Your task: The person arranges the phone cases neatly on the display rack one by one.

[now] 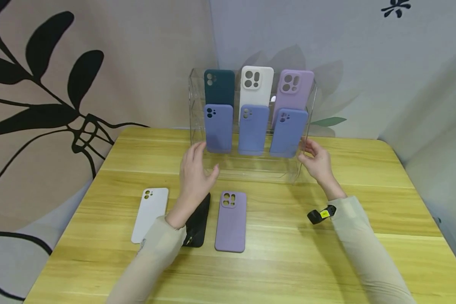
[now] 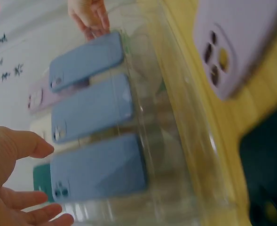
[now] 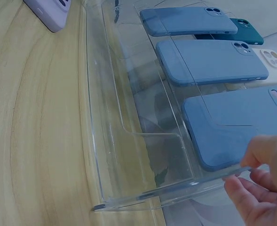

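A clear stepped display stand point(image 1: 251, 169) holds two rows of phone cases. In front are three blue cases, left point(image 1: 218, 131), middle point(image 1: 253, 133) and right point(image 1: 289, 135). Behind them stand a dark green case point(image 1: 219, 88), a white case point(image 1: 264, 92) and a light purple case point(image 1: 298, 93). My right hand point(image 1: 318, 162) pinches the stand's right side edge between thumb and fingers, as the right wrist view shows. At the stand's left front, my left hand point(image 1: 195, 177) has its fingers spread and holds nothing; whether it touches the stand I cannot tell.
Three more cases lie on the wooden table point(image 1: 281, 261): a white one point(image 1: 150, 215), a black one point(image 1: 199, 223) partly under my left forearm, and a purple one point(image 1: 230, 228). A wall point(image 1: 148, 63) with painted leaves rises behind the stand.
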Demonstrator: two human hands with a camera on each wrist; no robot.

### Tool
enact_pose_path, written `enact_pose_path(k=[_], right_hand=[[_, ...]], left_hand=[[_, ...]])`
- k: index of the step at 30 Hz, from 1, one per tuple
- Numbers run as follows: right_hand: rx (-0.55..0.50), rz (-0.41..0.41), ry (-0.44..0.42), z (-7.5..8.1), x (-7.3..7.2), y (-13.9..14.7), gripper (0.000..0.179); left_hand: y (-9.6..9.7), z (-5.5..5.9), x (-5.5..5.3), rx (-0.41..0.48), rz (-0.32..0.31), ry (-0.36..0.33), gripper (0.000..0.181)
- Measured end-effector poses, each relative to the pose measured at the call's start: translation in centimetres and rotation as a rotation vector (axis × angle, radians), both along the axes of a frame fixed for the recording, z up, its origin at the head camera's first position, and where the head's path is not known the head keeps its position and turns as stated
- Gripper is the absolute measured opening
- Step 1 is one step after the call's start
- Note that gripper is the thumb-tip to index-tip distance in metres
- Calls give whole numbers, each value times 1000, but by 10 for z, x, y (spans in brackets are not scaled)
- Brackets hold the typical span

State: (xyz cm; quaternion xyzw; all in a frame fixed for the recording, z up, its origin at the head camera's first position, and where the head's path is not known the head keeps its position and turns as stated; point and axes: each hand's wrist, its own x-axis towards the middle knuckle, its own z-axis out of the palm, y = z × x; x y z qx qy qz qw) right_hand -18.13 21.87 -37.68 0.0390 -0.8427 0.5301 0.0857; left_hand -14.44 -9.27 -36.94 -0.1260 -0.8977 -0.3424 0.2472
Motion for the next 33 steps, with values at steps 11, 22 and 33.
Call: enact_pose_path(k=[11,22,33], right_hand=[[-5,-14,15,-31,-19,16,48],[-3,-11,16,-14,-8,6,45],[-14,-9,-4,-11,-8,5,45]], left_hand=[[-66,-23,17,-2,152,-154,63],[-107,-47,25,-85,265,-395,66],[-123,-54,28,-242,284,-759,90]])
